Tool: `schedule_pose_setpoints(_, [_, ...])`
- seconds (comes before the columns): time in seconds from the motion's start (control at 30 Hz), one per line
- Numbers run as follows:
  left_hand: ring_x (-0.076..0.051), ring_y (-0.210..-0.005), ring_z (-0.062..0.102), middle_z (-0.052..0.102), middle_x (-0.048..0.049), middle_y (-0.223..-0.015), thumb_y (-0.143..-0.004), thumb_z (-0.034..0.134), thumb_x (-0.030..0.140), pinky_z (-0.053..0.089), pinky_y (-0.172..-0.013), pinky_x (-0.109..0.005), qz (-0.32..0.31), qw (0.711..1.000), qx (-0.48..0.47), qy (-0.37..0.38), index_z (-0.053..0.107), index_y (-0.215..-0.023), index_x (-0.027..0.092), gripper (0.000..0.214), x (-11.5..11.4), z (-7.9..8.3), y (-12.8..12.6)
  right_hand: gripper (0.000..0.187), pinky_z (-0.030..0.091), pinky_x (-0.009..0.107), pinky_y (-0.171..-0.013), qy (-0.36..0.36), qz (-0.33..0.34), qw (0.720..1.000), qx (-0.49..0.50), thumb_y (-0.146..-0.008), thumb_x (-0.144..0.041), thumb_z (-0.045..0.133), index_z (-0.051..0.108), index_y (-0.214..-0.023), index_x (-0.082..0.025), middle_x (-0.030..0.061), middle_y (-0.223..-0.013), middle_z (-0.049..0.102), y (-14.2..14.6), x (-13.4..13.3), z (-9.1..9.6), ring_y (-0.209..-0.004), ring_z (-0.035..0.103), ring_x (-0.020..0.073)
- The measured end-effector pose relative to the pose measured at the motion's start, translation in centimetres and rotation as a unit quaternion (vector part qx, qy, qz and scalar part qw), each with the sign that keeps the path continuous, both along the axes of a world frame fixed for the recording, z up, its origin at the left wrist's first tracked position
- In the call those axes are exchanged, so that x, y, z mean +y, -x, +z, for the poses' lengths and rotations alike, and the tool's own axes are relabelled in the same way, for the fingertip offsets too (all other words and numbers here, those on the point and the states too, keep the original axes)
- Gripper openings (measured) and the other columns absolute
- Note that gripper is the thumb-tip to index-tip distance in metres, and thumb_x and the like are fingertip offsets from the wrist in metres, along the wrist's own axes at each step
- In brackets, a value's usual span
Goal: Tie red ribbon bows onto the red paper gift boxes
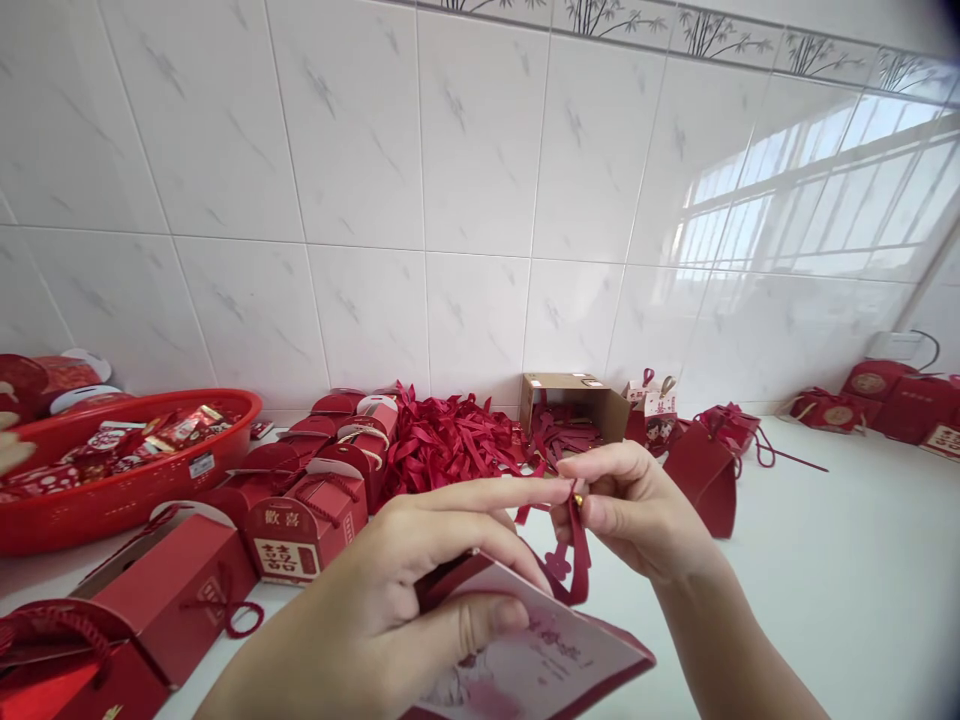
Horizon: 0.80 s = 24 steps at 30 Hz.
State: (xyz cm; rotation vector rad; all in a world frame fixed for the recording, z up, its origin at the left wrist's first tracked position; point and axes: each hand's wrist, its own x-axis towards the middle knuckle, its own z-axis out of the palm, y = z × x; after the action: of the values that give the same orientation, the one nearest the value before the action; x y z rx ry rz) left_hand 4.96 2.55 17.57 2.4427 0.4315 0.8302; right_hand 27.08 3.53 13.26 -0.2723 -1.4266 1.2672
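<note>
My left hand (420, 580) grips a pink and dark red gift box (555, 665) printed with writing, thumb on its front face. Its index finger reaches across to the fingertips of the other hand. My right hand (630, 505) pinches a dark red ribbon (579, 560) that loops down to the top of the box. A small gold bell (578, 499) shows at the pinched spot. Beside the ribbon hangs a dark red flower-shaped tag (558, 563). The far side of the box is hidden behind my left fingers.
On the left stand a red plastic basin (150, 495) of wrapped sweets and several red gift boxes (307, 530). Behind my hands lie a heap of red ribbons (457, 440) and an open cardboard box (600, 405). A dark red bag (705, 475) stands to the right.
</note>
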Motion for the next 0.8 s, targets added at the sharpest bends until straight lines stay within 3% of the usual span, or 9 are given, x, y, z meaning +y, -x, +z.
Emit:
schedule_pose_setpoints(0.17, [-0.02, -0.115, 0.059, 0.067, -0.0022, -0.117, -0.086, 0.061, 0.019, 0.05, -0.09, -0.023, 0.019, 1.0, 0.005, -0.023, 0.07, -0.09, 0.025, 0.011, 0.3, 0.0, 0.0, 0.017, 0.057, 0.019, -0.061, -0.039, -0.052, 0.998, -0.017, -0.075, -0.014, 0.075, 0.076, -0.088, -0.026, 0.0, -0.075, 0.075, 0.0, -0.3, 0.0, -0.067, 0.07, 0.0105])
schedule_pose_setpoints(0.3, [-0.019, -0.112, 0.061, 0.066, -0.0015, -0.121, -0.086, 0.061, 0.021, 0.05, -0.09, -0.024, 0.02, 0.999, 0.012, -0.027, 0.07, -0.09, 0.026, 0.011, 0.3, -0.2, 0.1, 0.015, 0.058, 0.022, -0.057, -0.073, -0.072, 0.994, -0.02, -0.077, -0.014, 0.072, 0.074, -0.088, -0.024, 0.0007, -0.076, 0.073, 0.2, -0.4, 0.0, -0.066, 0.07, 0.0126])
schedule_pose_setpoints(0.53, [-0.021, -0.122, 0.054, 0.061, -0.003, -0.128, -0.088, 0.058, 0.024, 0.048, -0.095, -0.026, 0.031, 0.999, 0.025, -0.018, 0.069, -0.093, 0.026, 0.012, 0.2, -0.4, 0.0, 0.022, 0.052, 0.015, -0.053, -0.082, -0.129, 0.988, -0.027, -0.073, -0.012, 0.075, 0.065, -0.088, -0.023, -0.0022, -0.075, 0.066, 0.8, -0.5, 0.2, -0.061, 0.061, 0.0071])
schedule_pose_setpoints(0.8, [-0.022, -0.126, 0.051, 0.058, -0.004, -0.132, -0.087, 0.059, 0.025, 0.044, -0.101, -0.03, 0.041, 0.999, 0.012, -0.018, 0.069, -0.092, 0.025, 0.011, 0.4, -0.7, -0.3, 0.018, 0.049, 0.019, -0.047, -0.133, -0.209, 0.968, -0.037, -0.077, -0.013, 0.072, 0.062, -0.087, -0.023, -0.0008, -0.072, 0.064, 1.0, -0.7, -0.1, -0.058, 0.058, 0.0093])
